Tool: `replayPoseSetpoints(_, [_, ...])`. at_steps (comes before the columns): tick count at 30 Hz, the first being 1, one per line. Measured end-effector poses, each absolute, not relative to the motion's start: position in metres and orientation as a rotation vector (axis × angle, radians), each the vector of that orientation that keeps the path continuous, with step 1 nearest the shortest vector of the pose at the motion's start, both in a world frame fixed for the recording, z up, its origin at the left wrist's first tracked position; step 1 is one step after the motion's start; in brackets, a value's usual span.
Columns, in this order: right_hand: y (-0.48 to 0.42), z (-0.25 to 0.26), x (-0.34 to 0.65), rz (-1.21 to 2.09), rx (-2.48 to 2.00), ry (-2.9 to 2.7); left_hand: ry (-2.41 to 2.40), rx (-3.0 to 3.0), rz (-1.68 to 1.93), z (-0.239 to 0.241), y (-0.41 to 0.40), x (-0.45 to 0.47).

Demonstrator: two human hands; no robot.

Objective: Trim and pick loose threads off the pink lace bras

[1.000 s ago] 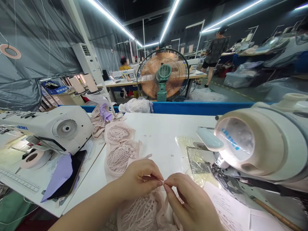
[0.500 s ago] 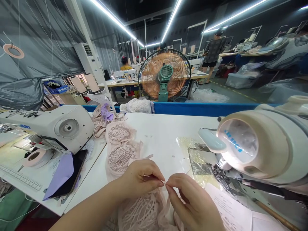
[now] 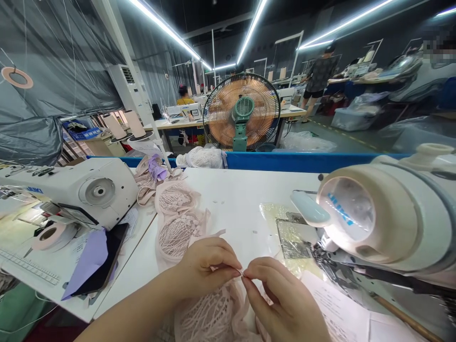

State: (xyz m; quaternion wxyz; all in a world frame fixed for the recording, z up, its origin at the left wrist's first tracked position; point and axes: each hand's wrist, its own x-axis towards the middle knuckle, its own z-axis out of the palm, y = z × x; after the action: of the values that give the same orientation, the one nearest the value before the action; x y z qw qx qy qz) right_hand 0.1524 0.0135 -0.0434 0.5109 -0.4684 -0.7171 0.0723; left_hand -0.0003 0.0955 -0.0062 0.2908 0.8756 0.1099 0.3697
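Low in the middle of the head view, my left hand (image 3: 210, 266) and my right hand (image 3: 281, 294) meet fingertip to fingertip. Each is closed in a pinch on a thin pale edge of a pale pink lace bra (image 3: 206, 313). The bra hangs and lies beneath my hands, its lower part cut off by the frame and partly covered by my right hand. Beyond my left hand, another pale pink lace bra (image 3: 178, 228) lies flat on the white table (image 3: 235, 209), cups up.
At the right stands a sewing machine (image 3: 370, 213), with a printed paper sheet (image 3: 338, 304) before it. Another sewing machine (image 3: 67, 190) is at the left, near a dark phone-like slab (image 3: 116, 259) and purple paper (image 3: 89, 263). A large fan (image 3: 242, 111) stands past the blue edge (image 3: 285, 162).
My hands stay pinched together, with the fingertips slightly closer to each other. The whole view has shifted a little; the bras lie as before.
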Motion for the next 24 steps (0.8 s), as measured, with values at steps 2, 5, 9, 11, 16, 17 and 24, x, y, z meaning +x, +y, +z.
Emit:
replayPoseSetpoints(2, [0.0131, -0.0433, 0.1526, 0.175, -1.123, -1.723, 0.277, 2.352, 0.987, -0.0058, 0.0954, -0.0004])
replayPoseSetpoints(5, [0.0127, -0.0429, 0.153, 0.18, -1.133, -1.72, 0.271, 2.358, 0.971, -0.006, 0.0956, -0.0005])
replayPoseSetpoints(9, [0.0124, -0.0419, 0.1527, 0.19, -1.152, -1.705, 0.267, 2.353, 0.968, -0.0065, 0.0962, 0.0001])
replayPoseSetpoints(11, [0.0119, -0.0417, 0.152, 0.206, -1.162, -1.687, 0.276, 2.355, 0.963, -0.0064, 0.0961, 0.0002])
replayPoseSetpoints(16, [0.0115, -0.0424, 0.1512, 0.288, -1.264, -1.616, 0.275, 2.365, 0.967, -0.0061, 0.0956, -0.0008])
replayPoseSetpoints(17, [0.0119, -0.0425, 0.1515, 0.316, -1.272, -1.616, 0.269, 2.367, 0.969, -0.0062, 0.0956, -0.0011])
replayPoseSetpoints(24, [0.0132, -0.0417, 0.1522, 0.404, -1.223, -1.617, 0.253, 2.371, 0.966, -0.0074, 0.0964, -0.0016])
